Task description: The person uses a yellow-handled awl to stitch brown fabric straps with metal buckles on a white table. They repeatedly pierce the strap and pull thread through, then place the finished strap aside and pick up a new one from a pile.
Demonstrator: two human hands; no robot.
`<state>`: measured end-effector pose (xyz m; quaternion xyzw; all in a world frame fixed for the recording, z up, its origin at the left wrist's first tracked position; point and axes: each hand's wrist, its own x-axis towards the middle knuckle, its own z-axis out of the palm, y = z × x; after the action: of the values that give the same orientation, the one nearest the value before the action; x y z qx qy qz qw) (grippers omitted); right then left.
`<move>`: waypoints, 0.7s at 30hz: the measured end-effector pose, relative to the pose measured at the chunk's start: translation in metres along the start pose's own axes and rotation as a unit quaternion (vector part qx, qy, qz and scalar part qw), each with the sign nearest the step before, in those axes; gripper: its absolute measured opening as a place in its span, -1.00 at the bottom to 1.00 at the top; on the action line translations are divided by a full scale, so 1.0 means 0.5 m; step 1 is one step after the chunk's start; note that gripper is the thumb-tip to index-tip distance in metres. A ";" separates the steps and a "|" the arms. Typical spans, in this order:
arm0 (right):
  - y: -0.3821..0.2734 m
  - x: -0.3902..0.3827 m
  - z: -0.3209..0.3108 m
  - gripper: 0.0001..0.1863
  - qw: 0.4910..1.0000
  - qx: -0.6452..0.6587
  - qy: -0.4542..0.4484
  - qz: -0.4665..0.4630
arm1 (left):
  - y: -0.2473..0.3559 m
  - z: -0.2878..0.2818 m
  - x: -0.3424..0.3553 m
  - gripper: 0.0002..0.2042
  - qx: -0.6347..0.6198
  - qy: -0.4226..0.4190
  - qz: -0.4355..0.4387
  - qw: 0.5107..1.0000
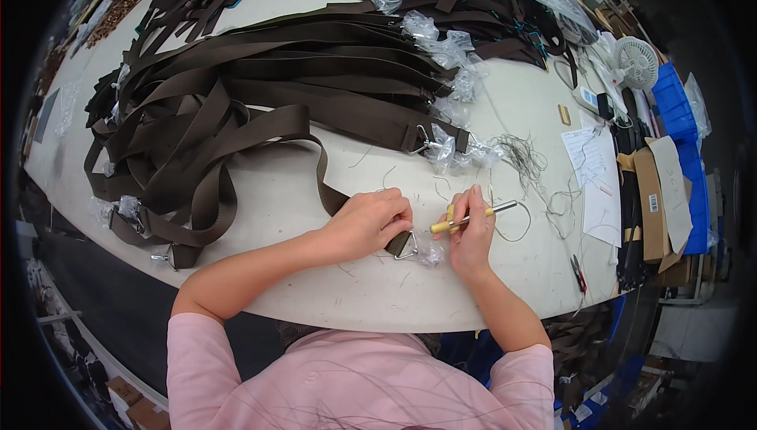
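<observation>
My left hand (369, 223) is closed on the end of a dark brown webbing strap (336, 198), pressing it to the table. Beside its fingertips, a metal ring (407, 252) at the strap's end lies partly in clear plastic wrap (430, 252). Just right of that, my right hand (471, 242) is closed around a slim yellow-and-silver pen-shaped tool (500, 208), held almost level. Yellow wrapping shows on a finger of this hand. The tool's exact kind cannot be made out. From my left hand the strap runs back into a tangled heap of webbing (181, 138).
Long straps (339, 52) with plastic-wrapped metal ends fill the table's far side. Loose thread (520, 158) lies right of centre. Small red-handled snips (579, 274), a written paper sheet (591, 178), a white fan (635, 63), a cardboard box (653, 205) and blue bins (676, 103) line the right.
</observation>
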<state>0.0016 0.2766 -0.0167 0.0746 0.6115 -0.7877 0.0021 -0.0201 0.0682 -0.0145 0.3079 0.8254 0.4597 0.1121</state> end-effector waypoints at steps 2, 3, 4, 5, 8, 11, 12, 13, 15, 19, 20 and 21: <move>0.005 -0.004 0.006 -0.42 1.000 -0.022 -0.007 0.019 | 0.005 -0.006 -0.004 -0.90 -0.003 0.001 -0.003 1.000; 0.008 -0.005 0.004 -0.42 0.999 -0.033 -0.017 0.018 | 0.006 -0.009 -0.006 -0.90 -0.012 -0.001 -0.011 1.000; 0.010 -0.005 0.002 -0.42 0.999 -0.044 -0.027 0.017 | 0.007 -0.014 -0.007 -0.90 -0.021 -0.003 -0.020 1.000; 0.012 -0.004 0.001 -0.43 0.998 -0.055 -0.037 0.017 | 0.007 -0.018 -0.007 -0.90 -0.029 -0.006 -0.028 0.999; 0.009 -0.007 0.007 -0.43 0.996 -0.079 -0.028 0.029 | 0.003 -0.021 -0.011 -0.89 -0.039 -0.005 -0.030 0.999; 0.008 -0.006 0.012 -0.43 0.997 -0.073 -0.030 0.015 | 0.007 -0.021 -0.012 -0.89 -0.032 -0.010 -0.040 0.999; 0.009 -0.006 0.010 -0.43 0.996 -0.083 -0.037 0.017 | 0.008 -0.020 -0.012 -0.89 -0.035 -0.008 -0.040 0.999; 0.010 -0.006 0.006 -0.44 0.995 -0.093 -0.045 0.019 | 0.009 -0.020 -0.012 -0.89 -0.037 -0.006 -0.040 0.999; 0.012 -0.007 0.006 -0.44 0.994 -0.100 -0.050 0.019 | 0.009 -0.018 -0.010 -0.88 -0.045 -0.003 -0.040 0.998; 0.000 -0.009 0.023 -0.43 0.992 -0.116 -0.036 0.015 | 0.008 -0.015 -0.008 -0.87 -0.059 0.000 -0.047 0.997; -0.001 -0.010 0.026 -0.42 0.991 -0.126 -0.032 0.014 | 0.007 -0.014 -0.008 -0.87 -0.060 0.000 -0.050 0.997; 0.001 -0.009 0.024 -0.43 0.992 -0.122 -0.038 0.014 | 0.007 -0.014 -0.009 -0.87 -0.061 0.002 -0.049 0.997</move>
<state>0.0049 0.2647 -0.0137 0.0528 0.7017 -0.7091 0.0456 -0.0187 0.0620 -0.0082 0.2587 0.8104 0.5034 0.1517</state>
